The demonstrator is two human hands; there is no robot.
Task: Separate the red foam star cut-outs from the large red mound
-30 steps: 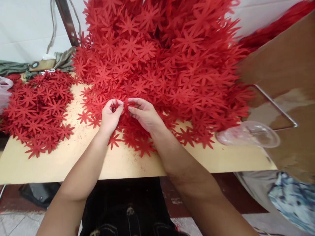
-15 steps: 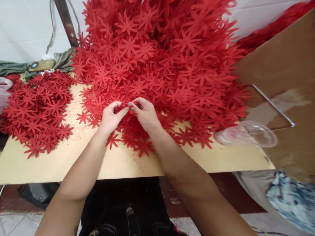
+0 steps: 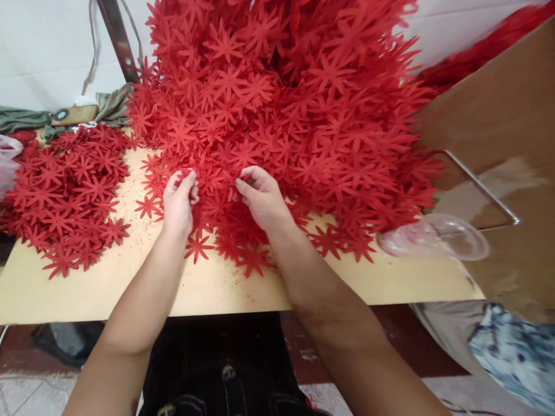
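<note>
My left hand (image 3: 178, 199) is closed in a pinch above the front left of a big heap of red flower-shaped cutouts (image 3: 329, 138). A bit of red shows between its thumb and forefinger, its outline mostly lost against the heap. A hand's width to the right, my right hand (image 3: 263, 196) pinches another red cutout at its fingertips, only partly visible. Under and between the hands lie more loose cutouts, one of them a flat red flower (image 3: 252, 258) near the table's front.
A smaller pile of red cutouts (image 3: 65, 202) lies left on the pale table (image 3: 143, 289). A clear plastic cup (image 3: 433, 237) lies on its side at right, by a cardboard box (image 3: 498, 133). Cloths (image 3: 113, 105) and a plastic bag (image 3: 7, 164) are at left.
My hands were together at the fingertips over the red cutouts. They have drawn apart, the left one moving left and turning more upright, the right one slightly right.
</note>
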